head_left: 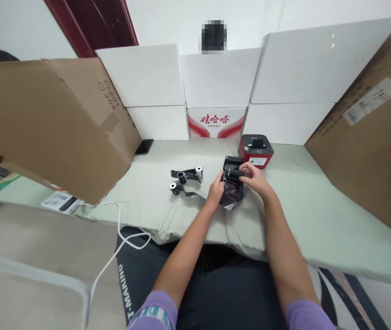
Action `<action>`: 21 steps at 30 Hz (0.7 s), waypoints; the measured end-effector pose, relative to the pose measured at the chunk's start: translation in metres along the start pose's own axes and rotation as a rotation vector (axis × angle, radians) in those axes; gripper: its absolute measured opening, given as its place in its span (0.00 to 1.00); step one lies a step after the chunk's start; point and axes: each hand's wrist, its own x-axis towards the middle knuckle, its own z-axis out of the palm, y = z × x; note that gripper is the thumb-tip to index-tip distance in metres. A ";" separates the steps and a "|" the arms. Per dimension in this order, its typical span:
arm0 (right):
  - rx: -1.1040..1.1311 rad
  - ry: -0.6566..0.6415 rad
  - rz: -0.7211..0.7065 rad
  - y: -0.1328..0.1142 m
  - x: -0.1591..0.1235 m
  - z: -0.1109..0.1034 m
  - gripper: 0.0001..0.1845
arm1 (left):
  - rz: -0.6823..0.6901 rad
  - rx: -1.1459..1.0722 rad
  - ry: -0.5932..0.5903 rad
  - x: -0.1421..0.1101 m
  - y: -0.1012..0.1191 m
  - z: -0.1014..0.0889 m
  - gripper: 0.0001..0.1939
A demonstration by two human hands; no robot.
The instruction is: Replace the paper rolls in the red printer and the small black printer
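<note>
My left hand (217,189) is closed on the left side of a small black device (232,192), which lies on the cloth with its black lid (232,161) raised. A dark, patterned surface shows on its near part, and a bit of pale paper sticks out below. In my right hand (254,178) is a black roll (236,174), pinched by its right end over the device. To the left lie several rolls (181,178) with black strips partly unwound; one white-ended roll (174,188) is nearest me. Beyond my right hand stands a red and black printer (256,150).
White boxes (219,78) wall off the back of the green-clothed table (319,201). Large cardboard boxes (61,123) flank it on both sides. A dark phone (144,146) lies by the left box, and a white cable (119,215) hangs over the front edge.
</note>
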 end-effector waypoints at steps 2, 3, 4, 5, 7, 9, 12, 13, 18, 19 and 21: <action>-0.205 0.015 -0.065 0.004 0.002 0.006 0.15 | 0.015 -0.007 0.003 -0.002 -0.001 -0.001 0.33; -0.281 0.027 -0.091 0.007 0.003 0.009 0.14 | 0.024 -0.009 0.005 -0.003 -0.001 -0.002 0.32; -0.338 0.039 -0.115 0.009 0.004 0.011 0.14 | 0.031 -0.009 0.005 -0.004 0.000 -0.003 0.32; -0.381 0.051 -0.139 0.012 0.004 0.012 0.14 | 0.032 -0.008 0.003 -0.004 0.001 -0.003 0.32; -0.450 0.081 -0.187 0.017 0.006 0.014 0.14 | 0.027 0.004 0.001 -0.006 0.004 -0.004 0.32; -0.508 0.117 -0.219 0.024 0.008 0.015 0.13 | 0.022 0.020 -0.001 -0.007 0.007 -0.005 0.32; -0.541 0.155 -0.202 0.033 0.011 0.016 0.11 | 0.024 0.036 -0.008 -0.007 0.008 -0.005 0.32; -0.544 0.172 -0.187 0.036 0.012 0.017 0.10 | 0.027 0.039 -0.009 -0.007 0.008 -0.004 0.32; -0.403 0.350 -0.123 0.044 0.020 0.021 0.18 | 0.096 0.076 -0.027 -0.006 0.003 -0.004 0.30; -0.322 0.365 -0.103 0.046 0.023 0.022 0.21 | 0.117 0.092 -0.031 -0.006 0.003 -0.004 0.28; -0.140 0.364 -0.060 0.049 0.028 0.024 0.26 | 0.148 0.133 -0.033 -0.006 0.002 -0.004 0.23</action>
